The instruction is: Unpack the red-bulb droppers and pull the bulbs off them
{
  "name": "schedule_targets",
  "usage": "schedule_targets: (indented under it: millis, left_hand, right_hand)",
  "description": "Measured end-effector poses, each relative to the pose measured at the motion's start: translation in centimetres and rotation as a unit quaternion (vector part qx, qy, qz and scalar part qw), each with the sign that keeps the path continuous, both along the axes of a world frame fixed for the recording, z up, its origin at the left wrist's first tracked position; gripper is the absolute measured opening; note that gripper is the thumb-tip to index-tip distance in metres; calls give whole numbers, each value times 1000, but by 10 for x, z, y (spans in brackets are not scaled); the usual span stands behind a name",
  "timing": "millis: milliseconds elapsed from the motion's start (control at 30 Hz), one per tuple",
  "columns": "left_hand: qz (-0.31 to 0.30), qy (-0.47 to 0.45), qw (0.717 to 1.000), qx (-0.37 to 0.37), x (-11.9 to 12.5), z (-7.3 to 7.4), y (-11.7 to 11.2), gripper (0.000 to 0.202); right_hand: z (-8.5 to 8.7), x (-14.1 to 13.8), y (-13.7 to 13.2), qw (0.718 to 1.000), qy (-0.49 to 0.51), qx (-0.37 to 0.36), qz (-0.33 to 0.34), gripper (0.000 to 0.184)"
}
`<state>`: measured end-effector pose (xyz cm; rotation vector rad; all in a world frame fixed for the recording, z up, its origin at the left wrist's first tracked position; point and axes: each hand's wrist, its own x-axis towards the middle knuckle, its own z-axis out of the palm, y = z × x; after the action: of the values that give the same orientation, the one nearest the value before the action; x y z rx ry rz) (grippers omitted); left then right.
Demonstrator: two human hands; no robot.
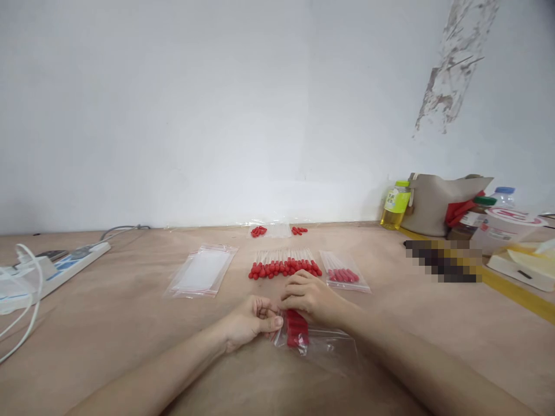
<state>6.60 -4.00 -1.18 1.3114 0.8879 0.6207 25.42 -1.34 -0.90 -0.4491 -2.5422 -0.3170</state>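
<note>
A clear plastic zip bag (332,346) lies flat at the table's front, a block of red pieces (297,330) showing inside it near its left end. My left hand (255,320) pinches the bag's left edge between thumb and fingers. Over the red pieces, my right hand (310,297) has its fingers bent down at the bag's upper left corner; its fingertips are partly hidden. Just beyond my hands lies a row of white sticks with red tips (284,267). To its right sits a filled zip bag (343,273) of such sticks.
A stack of flat clear bags (202,271) lies left. Small red piles (259,231) rest on clear film by the wall. A white power strip (78,268) with cables is far left. A yellow-green bottle (395,205), grey bag (433,205) and white tub (503,231) stand right.
</note>
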Motion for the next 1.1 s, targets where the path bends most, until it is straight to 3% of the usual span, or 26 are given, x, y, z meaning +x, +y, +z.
schedule_targets:
  millis: [167, 267, 400, 667, 867, 1100]
  left_hand:
    - [-1, -30, 999, -37, 0, 2, 1, 40]
    - [28, -36, 997, -58, 2, 1, 1, 38]
    - [59, -1, 998, -17, 6, -1, -1, 39]
    - [50, 43, 997, 29, 7, 0, -1, 44]
    - [58, 68, 993, 81, 7, -6, -1, 45]
    - [55, 88, 988, 114, 7, -11, 1, 47]
  right_hand:
    - [-9, 2, -4, 999, 41, 6, -17, 22]
    - [-12, 1, -5, 998, 49, 25, -31, 19]
    - [-12, -1, -5, 999, 21, 26, -41, 16]
    - [-10, -2, -7, 996, 55, -70, -29, 11]
    - [-16, -9, -8, 998, 35, -20, -38, 11]
    - [-18, -11, -6, 999, 8, -19, -33, 12]
